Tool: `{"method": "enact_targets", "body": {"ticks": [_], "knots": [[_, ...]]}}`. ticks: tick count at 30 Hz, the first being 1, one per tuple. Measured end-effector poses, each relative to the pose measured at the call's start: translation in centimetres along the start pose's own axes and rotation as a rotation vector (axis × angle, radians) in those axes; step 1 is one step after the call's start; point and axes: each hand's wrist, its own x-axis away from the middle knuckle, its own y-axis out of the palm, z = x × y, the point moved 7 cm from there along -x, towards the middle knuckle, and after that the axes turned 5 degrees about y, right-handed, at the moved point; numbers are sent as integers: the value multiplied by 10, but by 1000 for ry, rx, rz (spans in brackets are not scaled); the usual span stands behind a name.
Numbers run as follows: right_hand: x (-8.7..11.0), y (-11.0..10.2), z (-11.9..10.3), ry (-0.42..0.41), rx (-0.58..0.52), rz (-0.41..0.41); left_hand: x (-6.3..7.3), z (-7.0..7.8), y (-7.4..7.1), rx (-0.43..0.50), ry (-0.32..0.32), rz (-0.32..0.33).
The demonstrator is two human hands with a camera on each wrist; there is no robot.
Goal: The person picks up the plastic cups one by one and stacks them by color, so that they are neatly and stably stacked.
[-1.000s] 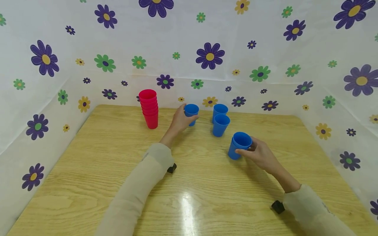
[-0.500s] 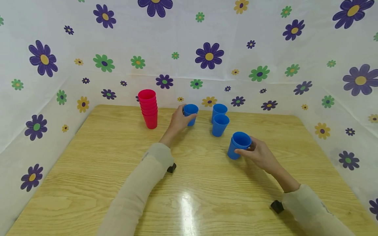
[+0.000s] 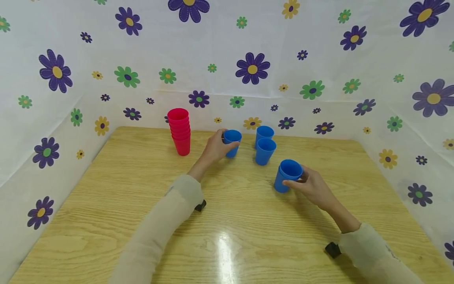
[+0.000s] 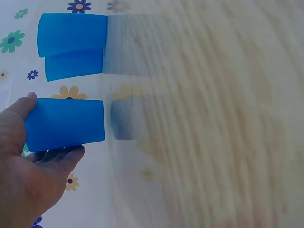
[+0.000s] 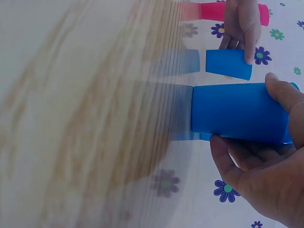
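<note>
My left hand [image 3: 217, 148] grips a single blue cup [image 3: 232, 146] by its sides, thumb on the near side. In the left wrist view a narrow gap separates this cup [image 4: 66, 124] from its reflection, so it hangs just above the table. My right hand [image 3: 313, 186] holds a nested pair of blue cups [image 3: 283, 180] around the upper part; its base meets the table in the right wrist view, where the outer cup [image 5: 237, 113] fills the grip. Between the hands, two more blue cups stand upright, the front one [image 3: 264, 154] overlapping the rear one [image 3: 263, 133].
A tall stack of nested red cups [image 3: 182, 144] stands at the back left, beside my left hand. The glossy wooden table [image 3: 241, 213] ends against a white flowered cloth [image 3: 198, 47] at the back and both sides. Black straps show at both cuffs.
My left hand has lifted its blue cup slightly and drawn it a little nearer and to the right. My right hand and the nested cups have stayed in place.
</note>
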Motion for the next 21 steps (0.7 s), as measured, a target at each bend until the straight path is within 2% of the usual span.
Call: {"method": "enact_targets", "body": {"ticks": [11, 21], "knots": [[1, -1, -2, 4, -16, -10, 19, 10, -3, -24, 74, -112], [0, 0, 1, 15, -4, -12, 46, 19, 2, -10, 166, -324]]}}
